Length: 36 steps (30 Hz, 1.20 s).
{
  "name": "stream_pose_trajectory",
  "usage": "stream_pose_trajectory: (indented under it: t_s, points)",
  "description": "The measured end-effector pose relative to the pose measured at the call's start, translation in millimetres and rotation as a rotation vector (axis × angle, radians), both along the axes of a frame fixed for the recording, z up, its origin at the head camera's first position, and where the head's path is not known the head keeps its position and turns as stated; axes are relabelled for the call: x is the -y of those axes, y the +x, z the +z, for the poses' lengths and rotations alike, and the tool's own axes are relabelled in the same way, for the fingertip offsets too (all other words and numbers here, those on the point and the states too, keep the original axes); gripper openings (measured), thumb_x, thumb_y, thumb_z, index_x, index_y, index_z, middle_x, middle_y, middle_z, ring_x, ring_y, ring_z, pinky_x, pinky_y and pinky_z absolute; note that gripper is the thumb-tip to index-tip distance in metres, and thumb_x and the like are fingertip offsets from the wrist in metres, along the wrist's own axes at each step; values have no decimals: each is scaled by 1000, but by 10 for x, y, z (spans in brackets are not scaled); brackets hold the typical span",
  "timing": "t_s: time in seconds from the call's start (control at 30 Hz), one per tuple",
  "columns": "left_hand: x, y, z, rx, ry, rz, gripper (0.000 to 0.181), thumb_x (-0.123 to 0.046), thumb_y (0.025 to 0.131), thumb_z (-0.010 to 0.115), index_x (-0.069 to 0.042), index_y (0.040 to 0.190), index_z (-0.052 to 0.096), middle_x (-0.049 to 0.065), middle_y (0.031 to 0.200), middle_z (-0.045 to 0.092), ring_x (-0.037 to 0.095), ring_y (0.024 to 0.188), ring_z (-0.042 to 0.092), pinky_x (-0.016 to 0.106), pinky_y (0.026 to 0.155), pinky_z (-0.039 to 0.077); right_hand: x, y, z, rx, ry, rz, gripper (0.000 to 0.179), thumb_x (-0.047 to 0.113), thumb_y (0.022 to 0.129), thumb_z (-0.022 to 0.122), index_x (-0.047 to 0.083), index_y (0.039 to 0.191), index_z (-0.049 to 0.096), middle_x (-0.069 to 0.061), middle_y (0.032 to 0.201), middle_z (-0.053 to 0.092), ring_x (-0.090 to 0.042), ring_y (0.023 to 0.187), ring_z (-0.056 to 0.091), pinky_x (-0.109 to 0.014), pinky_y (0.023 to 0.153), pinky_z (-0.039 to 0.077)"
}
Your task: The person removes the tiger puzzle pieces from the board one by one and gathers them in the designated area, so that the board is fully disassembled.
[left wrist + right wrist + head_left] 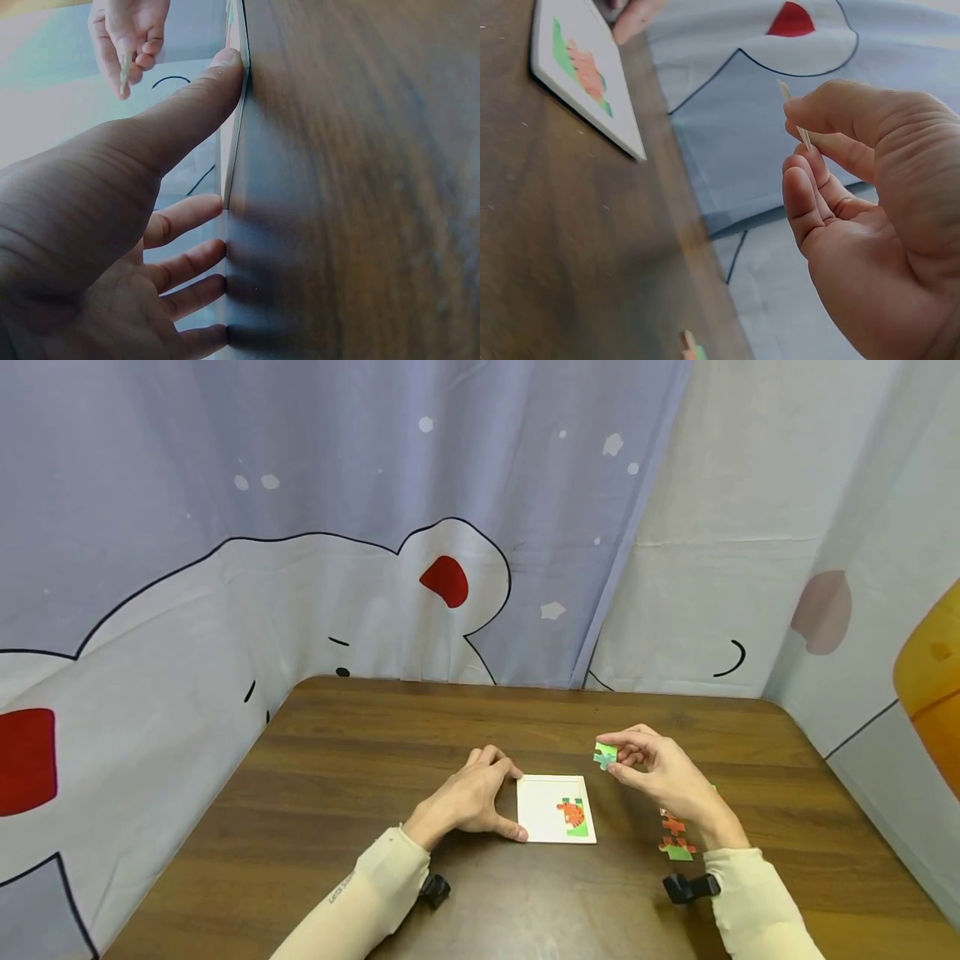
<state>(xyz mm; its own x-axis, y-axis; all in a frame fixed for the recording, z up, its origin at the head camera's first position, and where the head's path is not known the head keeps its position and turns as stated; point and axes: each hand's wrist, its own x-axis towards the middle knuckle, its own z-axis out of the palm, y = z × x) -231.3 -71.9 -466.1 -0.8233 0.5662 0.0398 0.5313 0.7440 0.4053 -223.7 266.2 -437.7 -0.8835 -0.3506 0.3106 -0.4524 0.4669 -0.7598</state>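
Note:
A square white puzzle tray [538,806] lies on the table, with a joined orange and green picture section [573,817] in its right part. My left hand [474,795] rests at the tray's left side. Its thumb touches the near corner and its index finger the far corner; the other fingertips rest on the table in the left wrist view. To the right, my raised right hand [654,768] pinches a green and light-blue puzzle piece [605,755] between thumb and fingers. That piece is seen edge-on in the right wrist view.
Several loose orange and green puzzle pieces [678,852] lie on the wooden table [360,760], partly hidden by the right forearm. A printed curtain [337,593] hangs behind the table and along its sides.

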Motion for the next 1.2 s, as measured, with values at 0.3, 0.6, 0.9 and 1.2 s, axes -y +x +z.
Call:
stream_pose_trajectory:
  t_s: [0.3,0.6,0.9,1.2]
  points:
    - [-5,8,-12,-9,-7,-8,93,-60,73,103,-15,145,67,7,148,55,26,132,51,41,111,53,-215,111,137,-39,49,-25,35,8,101,83,11,135,78,-7,114,68,-15,96,66,-22,80,54]
    - [26,3,-12,-11,0,-2,93,-60,73,103,-15,145,67,7,147,55,26,132,51,41,111,53,-388,155,161,-45,102,-51,35,8,101,83,13,134,78,-6,112,69,-13,95,66,-22,78,55]
    - [22,25,2,-27,4,-25,92,-58,73,104,-12,144,68,10,146,56,27,129,52,41,109,53,-445,142,-7,-9,90,-54,34,5,100,83,10,134,78,-8,114,71,-12,94,68,-23,78,57]
    - [22,25,1,-37,4,-24,91,-58,73,103,-12,144,68,10,146,57,27,129,53,41,108,53,-424,83,-137,67,123,-65,33,9,103,81,8,135,77,-11,119,71,-13,96,67,-26,79,57]
